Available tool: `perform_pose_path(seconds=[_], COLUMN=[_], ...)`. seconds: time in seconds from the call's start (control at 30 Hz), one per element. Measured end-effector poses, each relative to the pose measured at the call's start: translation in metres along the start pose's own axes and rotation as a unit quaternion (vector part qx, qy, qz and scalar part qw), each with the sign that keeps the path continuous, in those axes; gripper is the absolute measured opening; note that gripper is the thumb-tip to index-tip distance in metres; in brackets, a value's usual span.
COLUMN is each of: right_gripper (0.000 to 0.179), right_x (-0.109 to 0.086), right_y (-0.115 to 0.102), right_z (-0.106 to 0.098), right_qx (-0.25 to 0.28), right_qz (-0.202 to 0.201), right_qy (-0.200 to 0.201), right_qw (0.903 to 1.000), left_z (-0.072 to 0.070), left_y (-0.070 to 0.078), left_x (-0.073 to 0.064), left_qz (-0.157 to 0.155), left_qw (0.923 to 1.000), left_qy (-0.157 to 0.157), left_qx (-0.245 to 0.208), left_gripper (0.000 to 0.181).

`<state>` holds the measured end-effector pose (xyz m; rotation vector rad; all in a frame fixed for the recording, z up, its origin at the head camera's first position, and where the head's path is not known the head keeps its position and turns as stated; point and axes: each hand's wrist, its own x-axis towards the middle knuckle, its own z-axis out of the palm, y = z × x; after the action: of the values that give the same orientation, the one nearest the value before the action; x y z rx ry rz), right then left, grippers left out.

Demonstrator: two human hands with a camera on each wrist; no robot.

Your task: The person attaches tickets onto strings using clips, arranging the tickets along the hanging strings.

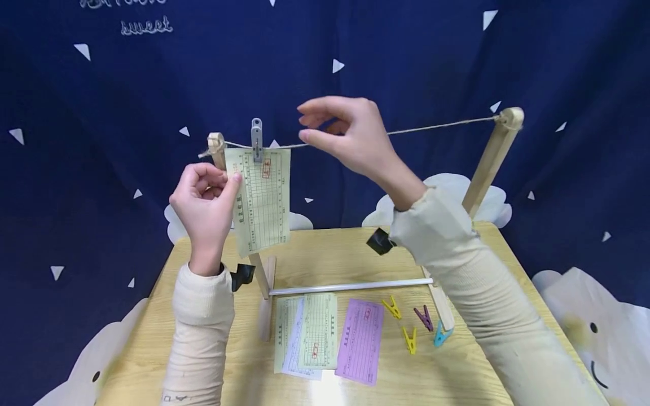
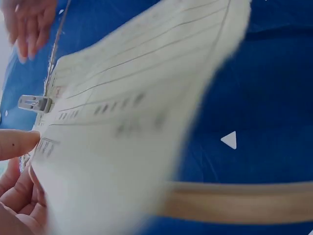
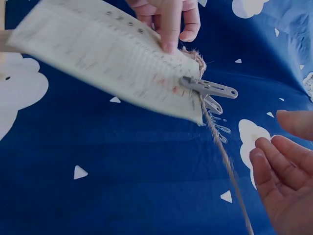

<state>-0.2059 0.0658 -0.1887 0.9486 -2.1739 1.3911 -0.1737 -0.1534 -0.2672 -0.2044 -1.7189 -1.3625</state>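
Observation:
A pale green printed slip (image 1: 264, 203) hangs from the twine (image 1: 442, 126), held at its top edge by a grey clothespin (image 1: 257, 138). My left hand (image 1: 205, 197) pinches the slip's left edge near the top between thumb and fingers; in the left wrist view the thumb (image 2: 19, 143) lies on the paper's face. To the right of the clothespin, my right hand (image 1: 350, 132) is held up by the twine with fingers loosely bent and nothing between them. The right wrist view shows that hand (image 3: 288, 171) apart from the clothespin (image 3: 208, 88).
Wooden posts (image 1: 490, 163) carry the twine, with a pale rod (image 1: 350, 286) low between them. On the table (image 1: 152, 338) lie several green and bluish slips (image 1: 320, 332), a purple slip (image 1: 360, 341), two yellow clothespins (image 1: 410, 340), a purple clothespin (image 1: 424, 317) and a blue clothespin (image 1: 443, 334).

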Motion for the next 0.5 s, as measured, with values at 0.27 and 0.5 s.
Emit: perform_pose_path(seconds=[0.27,0.5], right_gripper=[0.02,0.018], right_x=[-0.058,-0.103], right_y=[0.035,0.065], right_z=[-0.02,-0.036], right_qx=[-0.01,-0.054], right_qz=[0.007,0.059], right_qy=[0.001,-0.026], right_qw=[0.9999,0.9964], left_z=[-0.017,-0.026], left_y=[-0.006,-0.021], left_x=[-0.007,-0.03], left_qz=[0.057,0.053], left_qw=[0.9952,0.9892], left_qy=[-0.046,-0.12], left_qx=[0.065,0.065], left_gripper=[0.01,0.007])
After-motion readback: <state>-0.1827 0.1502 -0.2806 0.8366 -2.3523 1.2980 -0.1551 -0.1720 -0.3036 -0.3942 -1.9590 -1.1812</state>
